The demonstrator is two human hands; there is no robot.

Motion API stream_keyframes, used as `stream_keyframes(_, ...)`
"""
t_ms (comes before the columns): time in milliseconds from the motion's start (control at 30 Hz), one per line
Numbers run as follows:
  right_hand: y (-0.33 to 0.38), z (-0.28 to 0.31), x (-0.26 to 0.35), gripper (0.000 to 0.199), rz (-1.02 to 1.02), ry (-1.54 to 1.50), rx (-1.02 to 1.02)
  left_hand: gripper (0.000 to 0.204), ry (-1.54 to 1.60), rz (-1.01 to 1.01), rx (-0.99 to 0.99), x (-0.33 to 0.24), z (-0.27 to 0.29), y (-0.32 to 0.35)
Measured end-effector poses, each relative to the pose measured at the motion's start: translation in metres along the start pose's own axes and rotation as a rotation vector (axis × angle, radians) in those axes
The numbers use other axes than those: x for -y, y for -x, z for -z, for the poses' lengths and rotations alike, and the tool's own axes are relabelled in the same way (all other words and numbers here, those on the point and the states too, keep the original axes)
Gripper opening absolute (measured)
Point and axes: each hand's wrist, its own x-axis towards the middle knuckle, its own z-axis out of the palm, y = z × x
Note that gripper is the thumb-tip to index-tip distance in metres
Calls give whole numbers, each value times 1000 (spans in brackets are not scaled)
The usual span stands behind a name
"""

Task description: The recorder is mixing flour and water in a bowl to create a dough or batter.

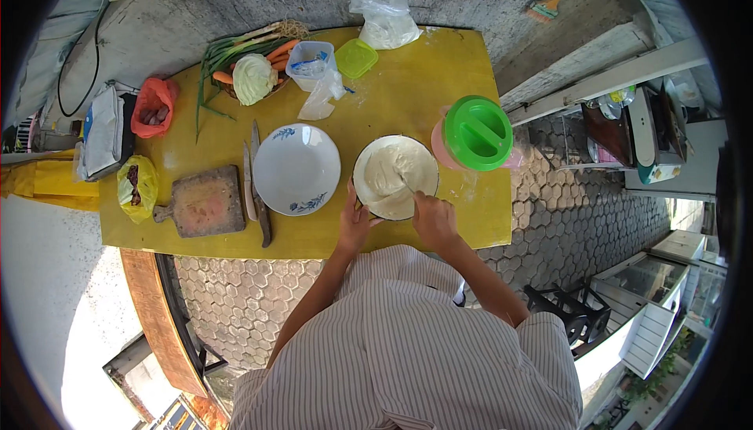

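A round bowl with a dark rim [363,196] stands on the table in front of me, holding thick pale batter [383,170]. My left hand [355,223] grips its lower left side, thumb up along the wall and fingers reaching under the near edge. In my right hand [434,219] is a slim metal utensil, like a spoon [407,182]; its head is sunk in the batter, so its exact kind is hidden. Left of this bowl sits a wide white bowl [296,167] with blue floral marks. A lidded pink pitcher with a green top [478,134] stands to the right.
Two knives [257,187] lie beside a wooden cutting board [208,201]. Farther back are a cabbage [255,79], carrots, green onions, a clear plastic tub [311,65], a green lid [357,58] and a white plastic bag [385,18]. Red [154,107] and yellow bags [137,189] stand left.
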Motion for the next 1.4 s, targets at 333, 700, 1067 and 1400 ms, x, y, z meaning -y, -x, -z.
stream_keyframes(333, -14, -11, 11, 11, -106, -90, -24, 66, 40, -48, -21, 2, -7, -2)
stream_keyframes(700, -9, -5, -1, 17, -185, -299, -44, 66, -15, -12, -94, 7, -5, -6)
stream_keyframes(1067, -23, -7, -23, 17, -324, -345, 2, 65, 48, -59, -57, 5, -3, -1)
stream_keyframes(1400, -24, -4, -16, 17, -301, -371, -41, 65, 67, -29, -49, 10, -4, -5)
